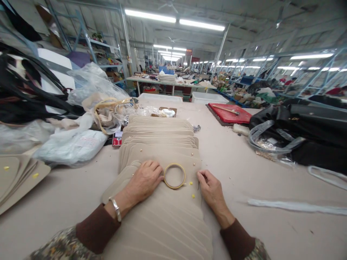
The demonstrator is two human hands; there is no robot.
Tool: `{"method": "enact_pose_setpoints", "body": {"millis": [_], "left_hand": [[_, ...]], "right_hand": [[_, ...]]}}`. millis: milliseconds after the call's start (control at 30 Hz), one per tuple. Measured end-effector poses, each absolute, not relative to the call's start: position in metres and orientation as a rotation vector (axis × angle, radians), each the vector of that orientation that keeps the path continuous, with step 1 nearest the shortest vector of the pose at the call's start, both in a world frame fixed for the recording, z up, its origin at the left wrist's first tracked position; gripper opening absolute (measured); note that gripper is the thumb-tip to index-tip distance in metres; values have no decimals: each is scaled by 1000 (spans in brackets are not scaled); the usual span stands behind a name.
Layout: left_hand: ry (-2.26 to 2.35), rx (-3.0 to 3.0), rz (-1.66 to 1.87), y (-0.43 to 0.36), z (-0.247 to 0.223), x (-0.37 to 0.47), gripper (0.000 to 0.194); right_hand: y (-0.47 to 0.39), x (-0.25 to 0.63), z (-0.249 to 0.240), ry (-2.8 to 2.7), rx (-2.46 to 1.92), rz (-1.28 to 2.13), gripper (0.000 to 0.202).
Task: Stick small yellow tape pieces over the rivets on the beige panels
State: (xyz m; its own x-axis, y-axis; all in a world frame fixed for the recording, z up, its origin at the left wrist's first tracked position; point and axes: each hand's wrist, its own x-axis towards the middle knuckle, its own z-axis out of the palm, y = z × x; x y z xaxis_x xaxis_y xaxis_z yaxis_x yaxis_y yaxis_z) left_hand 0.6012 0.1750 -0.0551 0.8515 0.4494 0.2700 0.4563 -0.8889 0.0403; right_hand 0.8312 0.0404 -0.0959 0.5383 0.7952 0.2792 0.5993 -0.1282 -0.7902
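Observation:
A long row of overlapping beige panels [162, 220] runs up the middle of the table, some with small metal studs. A yellow tape roll [175, 176] lies flat on the panels, with yellow tape bits [193, 196] to its right. My left hand [146, 178] rests on the panels left of the roll, its fingers bent together and their tips near the ring; what they hold, if anything, is hidden. At the right edge of the panels, my right hand [210, 186] has its thumb and forefinger pinched on the edge of a beige panel.
Plastic-wrapped bundles [72, 146] and more beige panels [20, 177] lie at the left. A red board [230, 113] with a hammer-like tool stands back right, near black bags [317, 130]. A white strip [295, 206] lies at the right.

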Motion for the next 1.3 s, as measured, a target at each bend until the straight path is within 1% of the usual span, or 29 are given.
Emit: {"method": "enact_pose_setpoints", "body": {"millis": [233,433,567,867,1100,1167,1233,1267,1300], "left_hand": [[-826,-2895,-296,166,-57,596,15],[-842,-2900,-327,167,-60,597,18],[-836,-2906,-324,170,-59,596,17],[-835,-2917,-297,171,-58,598,17],[-796,-2991,-253,171,-60,597,20],[-835,-2983,-279,172,-58,596,18],[-874,-2939,-377,177,-53,595,12],[-881,-2904,-449,181,-50,594,11],[-875,-2867,-517,185,-47,593,15]], "right_hand": [[42,830,-95,-1130,-1823,336,26],[21,830,-77,-1030,-1771,365,33],[9,833,-66,-1064,-1764,413,32],[12,823,-71,-1274,-1852,462,22],[14,825,-80,-1234,-1874,483,21],[16,827,-84,-1209,-1863,468,22],[19,828,-88,-1197,-1862,417,23],[20,828,-90,-1196,-1865,375,24],[22,828,-93,-1196,-1868,327,24]]}}
